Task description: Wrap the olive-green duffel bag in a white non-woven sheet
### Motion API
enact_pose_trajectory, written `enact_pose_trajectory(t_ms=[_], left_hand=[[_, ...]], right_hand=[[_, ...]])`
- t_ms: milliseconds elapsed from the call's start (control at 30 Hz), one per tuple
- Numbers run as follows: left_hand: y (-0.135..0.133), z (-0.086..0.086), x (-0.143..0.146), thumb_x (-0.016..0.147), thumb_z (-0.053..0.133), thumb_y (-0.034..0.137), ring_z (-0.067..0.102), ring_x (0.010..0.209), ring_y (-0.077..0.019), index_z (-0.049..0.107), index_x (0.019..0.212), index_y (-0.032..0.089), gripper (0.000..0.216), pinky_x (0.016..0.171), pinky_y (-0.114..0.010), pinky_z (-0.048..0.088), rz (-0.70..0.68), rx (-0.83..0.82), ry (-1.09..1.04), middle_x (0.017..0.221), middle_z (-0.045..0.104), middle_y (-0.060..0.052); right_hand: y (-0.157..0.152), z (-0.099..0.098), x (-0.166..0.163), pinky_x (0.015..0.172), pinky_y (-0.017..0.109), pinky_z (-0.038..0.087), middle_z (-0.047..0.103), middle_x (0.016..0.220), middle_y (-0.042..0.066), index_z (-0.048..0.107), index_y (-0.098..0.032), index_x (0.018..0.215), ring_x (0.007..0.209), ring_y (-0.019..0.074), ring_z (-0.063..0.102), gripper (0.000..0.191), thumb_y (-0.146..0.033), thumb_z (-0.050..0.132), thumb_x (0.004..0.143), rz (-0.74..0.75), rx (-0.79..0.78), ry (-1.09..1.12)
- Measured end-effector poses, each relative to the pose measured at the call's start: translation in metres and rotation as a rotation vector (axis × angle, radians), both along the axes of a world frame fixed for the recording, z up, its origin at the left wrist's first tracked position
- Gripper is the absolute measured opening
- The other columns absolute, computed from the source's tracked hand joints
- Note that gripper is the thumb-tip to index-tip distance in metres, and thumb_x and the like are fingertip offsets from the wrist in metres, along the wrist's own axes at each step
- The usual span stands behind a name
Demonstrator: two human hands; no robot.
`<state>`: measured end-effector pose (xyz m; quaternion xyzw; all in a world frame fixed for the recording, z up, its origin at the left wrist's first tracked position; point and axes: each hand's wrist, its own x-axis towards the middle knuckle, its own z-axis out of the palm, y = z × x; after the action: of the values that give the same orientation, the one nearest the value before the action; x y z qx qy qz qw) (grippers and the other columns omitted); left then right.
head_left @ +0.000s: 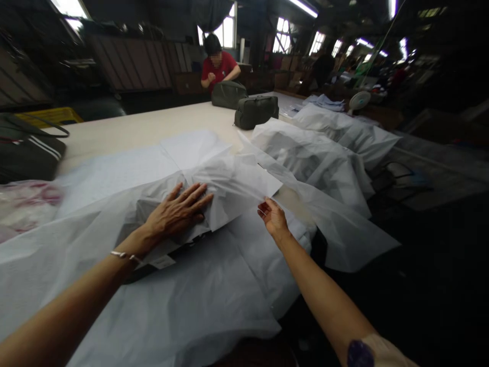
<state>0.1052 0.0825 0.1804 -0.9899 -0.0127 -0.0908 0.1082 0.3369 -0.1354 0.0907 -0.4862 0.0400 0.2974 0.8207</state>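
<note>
1. Left hand (pixel 179 210): fingers spread, palm pressed flat on white tissue sheet (pixel 229 186) covering a dark bag (pixel 153 214) at the table's (pixel 126 130) near edge.
2. Right hand (pixel 272 216): fingertips pinched together on the sheet's corner.

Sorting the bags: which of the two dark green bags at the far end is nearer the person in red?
The rear dark green fabric bag, directly before that person; the other bag sits closer to the camera.
</note>
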Motion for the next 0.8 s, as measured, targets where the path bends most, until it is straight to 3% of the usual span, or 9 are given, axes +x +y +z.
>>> enact_pose_trajectory(t_ms=[133, 233, 333, 433, 567, 800], left_hand=[[0.001, -0.002, 0.002, 0.099, 0.041, 0.035, 0.018, 0.148, -0.0285, 0.017, 0.152, 0.030, 0.059, 0.120, -0.055, 0.011, -0.042, -0.035, -0.033, 0.161, 0.023, -0.009], [-0.002, 0.001, 0.001, 0.100, 0.039, 0.036, 0.018, 0.148, -0.0296, 0.018, 0.152, 0.027, 0.057, 0.119, -0.057, 0.012, -0.043, -0.045, -0.035, 0.161, 0.021, -0.010], [-0.007, 0.006, 0.001, 0.101, 0.036, 0.034, 0.016, 0.148, -0.0305, 0.019, 0.152, 0.024, 0.055, 0.118, -0.058, 0.014, -0.043, -0.037, -0.026, 0.161, 0.019, -0.012], [-0.011, 0.009, 0.000, 0.102, 0.034, 0.034, 0.013, 0.148, -0.0306, 0.018, 0.152, 0.022, 0.054, 0.118, -0.058, 0.014, -0.054, -0.015, -0.027, 0.162, 0.018, -0.012], [-0.016, 0.010, -0.001, 0.102, 0.035, 0.033, 0.011, 0.149, -0.0292, 0.016, 0.152, 0.025, 0.054, 0.118, -0.059, 0.013, -0.087, 0.031, -0.014, 0.162, 0.016, -0.009], [-0.019, 0.006, -0.003, 0.102, 0.034, 0.028, 0.015, 0.148, -0.0274, 0.021, 0.150, 0.022, 0.050, 0.118, -0.057, 0.014, -0.134, 0.062, 0.021, 0.162, 0.017, -0.010]], right_hand=[[-0.109, -0.049, -0.011, 0.059, 0.024, 0.051, 0.068, 0.071, -0.002, 0.064, -0.020, 0.087, 0.064, 0.0127, 0.062, 0.037, -0.041, 0.082, 0.063, -0.172, -0.209, 0.017], [-0.196, -0.092, -0.055, 0.053, 0.024, 0.048, 0.063, 0.063, -0.004, 0.059, -0.021, 0.079, 0.057, 0.0131, 0.060, 0.043, -0.047, 0.085, 0.057, -0.275, -0.406, 0.117], [-0.250, -0.126, -0.110, 0.056, 0.030, 0.052, 0.065, 0.067, 0.000, 0.059, -0.021, 0.079, 0.062, 0.0183, 0.064, 0.051, -0.057, 0.085, 0.054, -0.234, -0.528, 0.269], [-0.259, -0.140, -0.152, 0.068, 0.042, 0.057, 0.070, 0.086, 0.009, 0.063, -0.019, 0.088, 0.084, 0.0260, 0.069, 0.060, -0.072, 0.074, 0.061, -0.039, -0.470, 0.410], [-0.238, -0.133, -0.175, 0.088, 0.041, 0.054, 0.068, 0.112, 0.012, 0.063, -0.018, 0.103, 0.103, 0.0233, 0.066, 0.060, -0.069, 0.069, 0.071, 0.201, -0.193, 0.532], [-0.222, -0.121, -0.179, 0.066, 0.032, 0.055, 0.066, 0.082, 0.000, 0.060, -0.020, 0.087, 0.068, 0.0145, 0.064, 0.042, -0.049, 0.083, 0.067, 0.070, -0.328, 0.538]])
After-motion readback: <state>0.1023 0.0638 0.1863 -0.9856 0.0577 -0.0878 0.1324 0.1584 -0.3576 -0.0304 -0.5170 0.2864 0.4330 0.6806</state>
